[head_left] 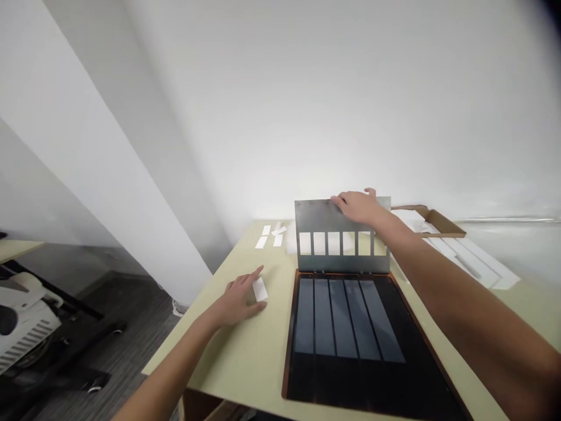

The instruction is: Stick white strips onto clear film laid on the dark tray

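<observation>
My left hand (239,297) is low over the table at left, index finger and thumb spread apart. A small white card (260,290) shows between them, its left edge beside my other fingers; whether they press on it is hard to see. My right hand (357,206) grips the top edge of a grey metal plate (315,213) with a row of rectangular windows. This plate stands upright, hinged to the back of a flat black board (350,380) with a brown rim. Several dark grey strips (322,316) lie side by side on the board.
Small white cards (262,242) lie at the table's (232,362) far left. Behind the plate, at right, are an open cardboard box (445,225) with white sheets and long white strips (477,263). A wall (350,105) rises behind; a white chair (26,327) stands at left.
</observation>
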Motion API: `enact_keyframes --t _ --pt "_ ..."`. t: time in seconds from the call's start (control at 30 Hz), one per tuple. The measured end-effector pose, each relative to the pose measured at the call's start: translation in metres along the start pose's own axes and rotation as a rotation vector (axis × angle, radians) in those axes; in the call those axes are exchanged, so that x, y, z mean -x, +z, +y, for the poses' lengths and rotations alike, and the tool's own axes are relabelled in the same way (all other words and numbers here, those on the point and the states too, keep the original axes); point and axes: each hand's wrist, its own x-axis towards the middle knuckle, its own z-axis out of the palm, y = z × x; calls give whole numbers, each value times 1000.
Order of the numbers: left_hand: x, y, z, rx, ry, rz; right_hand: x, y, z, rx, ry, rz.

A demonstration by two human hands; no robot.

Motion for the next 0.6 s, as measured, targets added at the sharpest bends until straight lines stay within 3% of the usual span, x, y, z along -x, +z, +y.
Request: enact_keyframes --t 0.1,0.2,0.3,0.37,0.47,0.6 --pt "2 1 11 -13 23 11 46 -19 -12 19 -41 -54" --pt "3 3 13 -6 50 15 132 -36 -35 35 -218 -70" --pt "2 4 9 22 79 7 221 -35 -60 145 -378 -33" --pt "1 5 6 46 99 0 262 -23 -72 179 -413 39" --pt "8 8 11 70 123 -12 289 -2 -80 188 -372 176" --pt "43 19 29 70 146 -30 296 12 -78 155 -283 261"
